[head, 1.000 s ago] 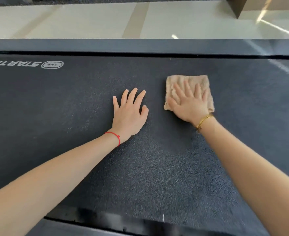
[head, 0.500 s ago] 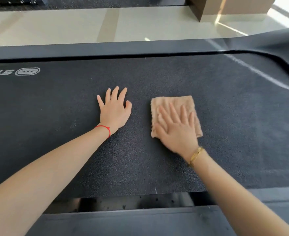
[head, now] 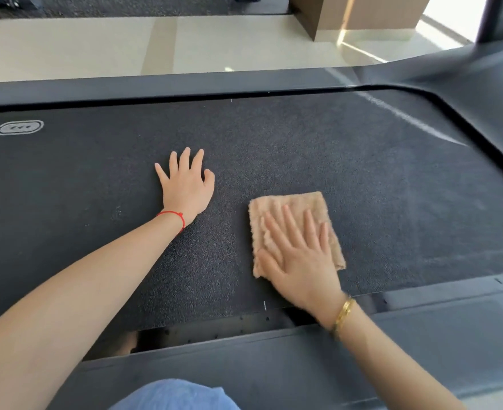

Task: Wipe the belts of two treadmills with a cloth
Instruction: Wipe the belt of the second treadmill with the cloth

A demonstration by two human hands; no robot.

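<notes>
Both cloth (head: 291,208) and hand (head: 300,261) nearer now.

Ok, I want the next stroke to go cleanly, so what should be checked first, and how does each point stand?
1. Right hand flat on the cloth, fingers straight: ok.
2. Cloth lies flat on the belt, folded into one pad, not bunched: ok.
3. Left hand braced on the belt, apart from the cloth: ok.
4. Belt to the right of the cloth free of objects: ok.
5. Cloth near the belt's near edge beside the open gap; steer away from it: ok for now.
6. Cloth's underside clean: cannot tell.
</notes>
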